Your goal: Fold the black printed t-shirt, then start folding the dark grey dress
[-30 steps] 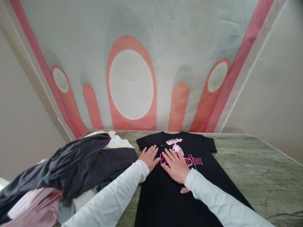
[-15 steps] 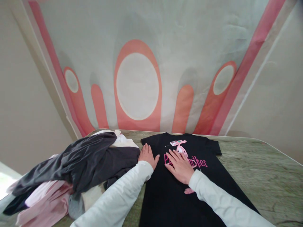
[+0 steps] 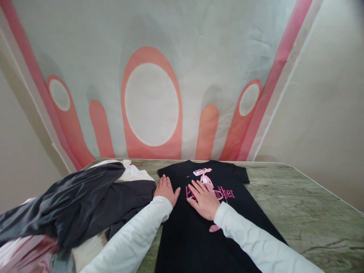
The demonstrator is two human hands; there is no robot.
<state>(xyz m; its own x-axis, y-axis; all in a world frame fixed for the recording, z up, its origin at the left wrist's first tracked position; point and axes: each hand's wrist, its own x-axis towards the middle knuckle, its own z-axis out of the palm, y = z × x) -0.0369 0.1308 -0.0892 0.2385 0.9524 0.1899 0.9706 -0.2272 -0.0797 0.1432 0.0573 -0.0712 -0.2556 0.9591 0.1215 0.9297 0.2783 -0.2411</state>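
A black T-shirt (image 3: 193, 242) lies spread out on the wooden table, its neck toward the wall. On its chest are a pink cartoon panther and pink lettering, partly covered by my right hand (image 3: 204, 200). That hand rests flat on the print with its fingers stretched out. My left hand (image 3: 167, 190) lies flat at the shirt's left side, just below the left sleeve, fingers extended and thumb apart. Neither hand grips the fabric. The shirt's lower end runs out of view at the bottom.
Left of the shirt is a heap of loose clothes: a dark grey garment (image 3: 85, 204) on top, with white cloth (image 3: 136, 172) behind and pink cloth (image 3: 34, 254) below. The wood-grain table (image 3: 298, 204) extends to the right. A wall with a pink and orange pattern (image 3: 152, 102) stands behind.
The view has turned slightly right, so everything sits further left in the picture. Both hands stay in the same places on the shirt.
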